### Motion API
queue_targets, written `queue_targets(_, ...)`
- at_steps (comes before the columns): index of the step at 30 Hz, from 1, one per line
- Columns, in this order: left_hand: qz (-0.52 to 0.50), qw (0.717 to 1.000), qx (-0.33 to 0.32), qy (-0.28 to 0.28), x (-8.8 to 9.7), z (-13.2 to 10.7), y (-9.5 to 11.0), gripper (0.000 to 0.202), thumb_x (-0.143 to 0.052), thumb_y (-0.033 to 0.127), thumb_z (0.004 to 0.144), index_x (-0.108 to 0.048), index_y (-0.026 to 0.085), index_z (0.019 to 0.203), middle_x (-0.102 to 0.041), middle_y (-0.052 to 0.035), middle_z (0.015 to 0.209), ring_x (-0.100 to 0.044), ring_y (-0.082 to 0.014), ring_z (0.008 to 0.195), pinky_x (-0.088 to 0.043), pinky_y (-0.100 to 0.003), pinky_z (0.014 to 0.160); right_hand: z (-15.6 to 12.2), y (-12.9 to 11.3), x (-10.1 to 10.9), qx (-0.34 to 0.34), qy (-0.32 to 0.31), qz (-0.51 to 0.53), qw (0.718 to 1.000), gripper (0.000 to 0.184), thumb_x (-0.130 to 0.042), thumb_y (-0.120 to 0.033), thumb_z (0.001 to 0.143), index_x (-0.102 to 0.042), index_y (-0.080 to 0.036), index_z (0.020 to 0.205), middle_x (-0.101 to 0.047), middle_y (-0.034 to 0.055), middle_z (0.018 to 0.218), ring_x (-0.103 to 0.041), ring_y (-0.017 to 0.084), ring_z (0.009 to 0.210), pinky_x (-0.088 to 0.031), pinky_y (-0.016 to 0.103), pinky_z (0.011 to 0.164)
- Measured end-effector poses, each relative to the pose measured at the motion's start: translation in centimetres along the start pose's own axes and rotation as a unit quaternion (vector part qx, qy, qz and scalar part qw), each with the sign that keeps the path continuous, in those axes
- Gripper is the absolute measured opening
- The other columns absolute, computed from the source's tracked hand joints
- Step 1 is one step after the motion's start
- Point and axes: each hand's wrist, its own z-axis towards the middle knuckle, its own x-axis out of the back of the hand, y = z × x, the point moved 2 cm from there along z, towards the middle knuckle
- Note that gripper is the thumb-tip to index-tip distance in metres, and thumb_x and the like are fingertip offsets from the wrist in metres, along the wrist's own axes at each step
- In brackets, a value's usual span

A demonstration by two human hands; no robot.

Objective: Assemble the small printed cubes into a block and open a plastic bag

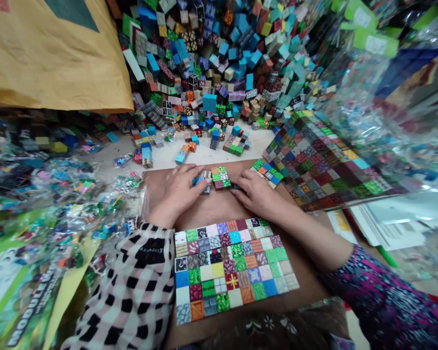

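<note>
My left hand (182, 190) curls over a few small blue and grey printed cubes (206, 177), its thumb against their near side. Just right of them, a block of green, orange and brown cubes (221, 178) lies between both hands. My right hand (257, 193) is bent over the board, its fingers close together beside that block. A dark bit shows at its fingertips, too hidden to name. Closer to me lies a flat mosaic of picture cubes (229, 274) in rows. Another small group of coloured cubes (267, 171) sits behind my right hand.
A brown board (193, 216) lies under the work. Beyond it rises a large heap of loose cubes (211, 63). Clear bags of small parts (113, 214) crowd the left. A larger mosaic sheet (324, 160) leans at right, and a yellow bag (58, 63) hangs at upper left.
</note>
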Motion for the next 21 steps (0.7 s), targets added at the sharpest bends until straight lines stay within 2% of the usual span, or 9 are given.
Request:
queue_targets(8, 0.002, 1.000, -0.001, -0.004, 0.0, 0.0, 0.0, 0.040, -0.057, 0.043, 0.095, -0.065, 0.023, 0.129, -0.064, -0.0072, 0.131, -0.052, -0.0281, 0.125, -0.039, -0.045, 0.108, -0.4, 0.3, 0.3, -0.006, 0.003, 0.053, 0.999, 0.019, -0.053, -0.021, 0.096, -0.068, -0.015, 0.106, -0.062, 0.0120, 0.097, -0.057, 0.025, 0.091, -0.049, 0.041, 0.082)
queue_targets(15, 0.003, 1.000, -0.004, -0.008, 0.2, 0.0, 0.2, 0.040, -0.058, 0.042, 0.094, -0.066, 0.022, 0.128, -0.064, -0.0081, 0.132, -0.053, -0.0289, 0.125, -0.039, -0.047, 0.108, -0.5, 0.2, 1.6, -0.001, 0.053, 0.088, 0.995, 0.022, -0.057, -0.022, 0.095, -0.066, -0.017, 0.114, -0.066, 0.0086, 0.094, -0.060, 0.024, 0.090, -0.049, 0.039, 0.081)
queue_targets(17, 0.001, 1.000, -0.004, -0.005, 0.2, 0.0, 0.2, 0.039, -0.058, 0.042, 0.094, -0.066, 0.023, 0.127, -0.064, -0.0075, 0.132, -0.053, -0.0288, 0.125, -0.039, -0.047, 0.108, -0.4, 0.0, 1.8, -0.003, 0.040, 0.083, 0.996, 0.020, -0.058, -0.021, 0.095, -0.066, -0.018, 0.113, -0.066, 0.0081, 0.096, -0.060, 0.023, 0.090, -0.048, 0.038, 0.081)
queue_targets(21, -0.001, 1.000, -0.005, -0.001, 0.2, 0.0, 0.1, 0.038, -0.057, 0.043, 0.094, -0.066, 0.024, 0.126, -0.065, -0.0060, 0.131, -0.053, -0.0279, 0.125, -0.040, -0.046, 0.107, -0.3, -0.2, 1.3, -0.010, -0.028, 0.053, 0.998, 0.012, -0.059, -0.020, 0.094, -0.068, -0.016, 0.102, -0.064, 0.0101, 0.097, -0.059, 0.024, 0.092, -0.048, 0.038, 0.083)
